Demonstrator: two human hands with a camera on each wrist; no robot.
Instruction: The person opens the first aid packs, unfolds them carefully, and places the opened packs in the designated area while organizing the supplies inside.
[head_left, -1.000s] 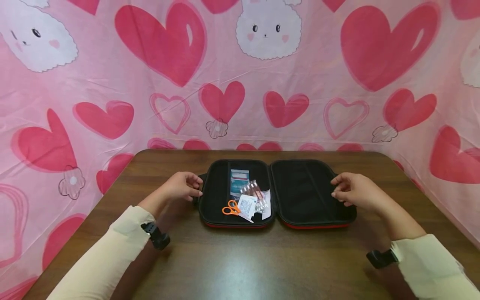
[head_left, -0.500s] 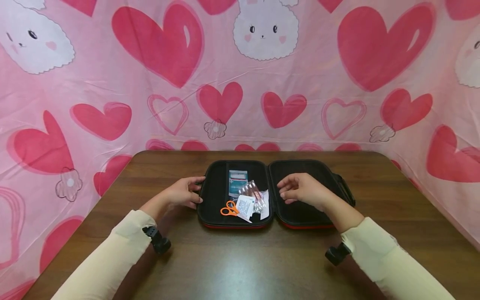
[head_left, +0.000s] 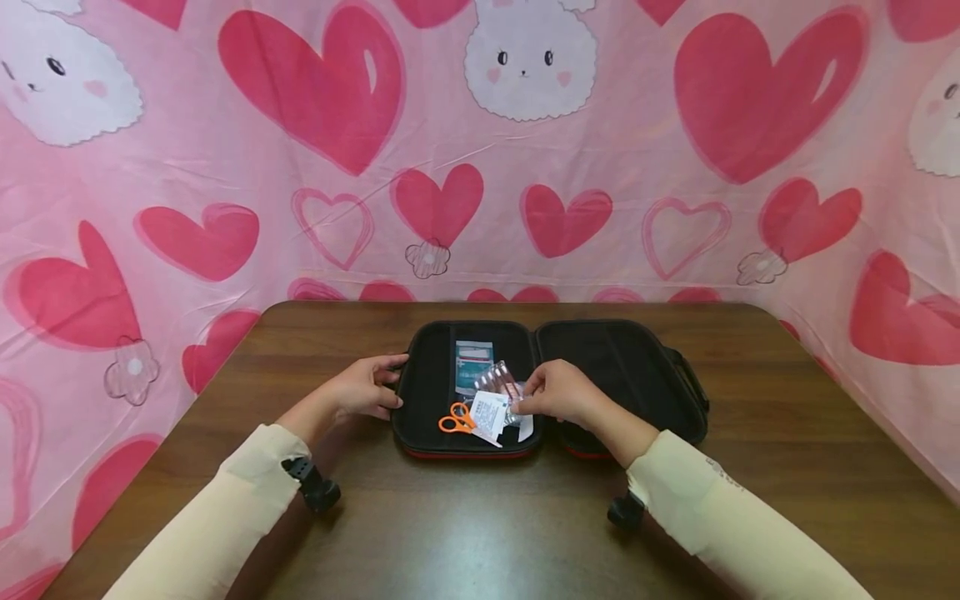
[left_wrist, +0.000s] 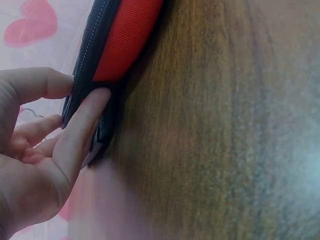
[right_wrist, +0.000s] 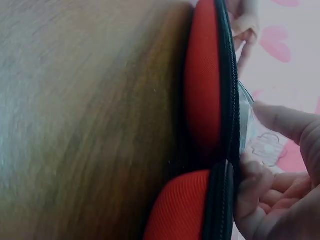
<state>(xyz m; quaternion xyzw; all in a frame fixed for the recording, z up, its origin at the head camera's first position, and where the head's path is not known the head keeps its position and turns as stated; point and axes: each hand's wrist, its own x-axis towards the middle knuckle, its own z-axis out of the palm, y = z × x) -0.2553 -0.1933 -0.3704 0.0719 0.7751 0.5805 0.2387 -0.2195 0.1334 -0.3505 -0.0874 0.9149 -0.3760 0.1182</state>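
Note:
A zip case (head_left: 429,392) with black lining and red outer shell lies unfolded on the table. Its left half bears orange-handled scissors (head_left: 456,419), a white printed packet (head_left: 490,412), a teal and white packet (head_left: 473,367) and a clear pack with reddish strips (head_left: 498,380). My left hand (head_left: 362,386) touches the case's left edge, thumb and index finger apart at the rim in the left wrist view. Above the contents near the hinge, my right hand (head_left: 558,393) has its thumb and fingertips at clear plastic (right_wrist: 245,117), a gap showing between them. The hand partly hides the items there.
The right half of the case (head_left: 626,375) lies flat, with a black handle (head_left: 688,379) on its outer edge. Brown wooden table (head_left: 450,525) surrounds the case. A pink heart-patterned cloth (head_left: 337,100) hangs behind and at the sides.
My right hand has moved left from the case's right edge, across the right half, to the items by the hinge. My left hand stays at the left edge.

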